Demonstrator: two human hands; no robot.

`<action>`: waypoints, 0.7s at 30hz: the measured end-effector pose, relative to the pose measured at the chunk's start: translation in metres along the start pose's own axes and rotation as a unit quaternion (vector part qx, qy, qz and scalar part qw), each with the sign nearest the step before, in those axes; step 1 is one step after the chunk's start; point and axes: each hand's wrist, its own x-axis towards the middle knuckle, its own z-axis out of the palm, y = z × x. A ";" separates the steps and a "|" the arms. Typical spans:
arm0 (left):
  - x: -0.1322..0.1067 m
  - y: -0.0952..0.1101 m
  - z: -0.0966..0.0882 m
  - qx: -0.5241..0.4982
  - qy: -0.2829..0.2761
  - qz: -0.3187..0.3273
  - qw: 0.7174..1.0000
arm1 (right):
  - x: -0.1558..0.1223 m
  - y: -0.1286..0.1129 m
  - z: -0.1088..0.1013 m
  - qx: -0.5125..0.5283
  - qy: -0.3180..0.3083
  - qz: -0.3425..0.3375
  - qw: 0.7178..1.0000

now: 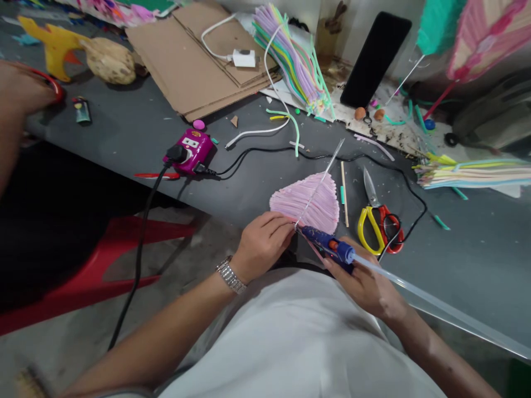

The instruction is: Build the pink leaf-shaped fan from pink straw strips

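A pink leaf-shaped piece made of straws (306, 200) lies at the near edge of the grey table (136, 138), with a thin clear stick (327, 168) along its middle. My left hand (263, 243) pinches the leaf's lower end at the stick. My right hand (365, 282) is closed round a blue glue gun (329, 244), its nozzle touching the base of the leaf. A clear glue stick (415, 293) juts out of the gun's back.
Yellow-and-red scissors (379, 221) lie right of the leaf, beside a wooden skewer (344, 193). A magenta power strip (191, 150) with black cords sits left. Bundles of coloured straws (296, 61), cardboard (194, 61), a black phone (375, 58). Another person's arm (16, 105) at far left.
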 end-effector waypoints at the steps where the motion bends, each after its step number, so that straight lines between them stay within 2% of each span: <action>1: 0.000 0.000 0.000 0.002 0.002 0.002 1.000 | 0.001 -0.001 0.000 0.001 0.001 -0.001 1.000; 9: 0.002 0.001 -0.001 0.003 0.006 0.006 1.000 | 0.002 -0.002 0.002 -0.020 -0.015 0.020 0.999; 21: -0.001 0.001 -0.001 -0.015 0.005 0.006 1.000 | 0.000 0.000 0.004 -0.037 -0.017 0.016 0.999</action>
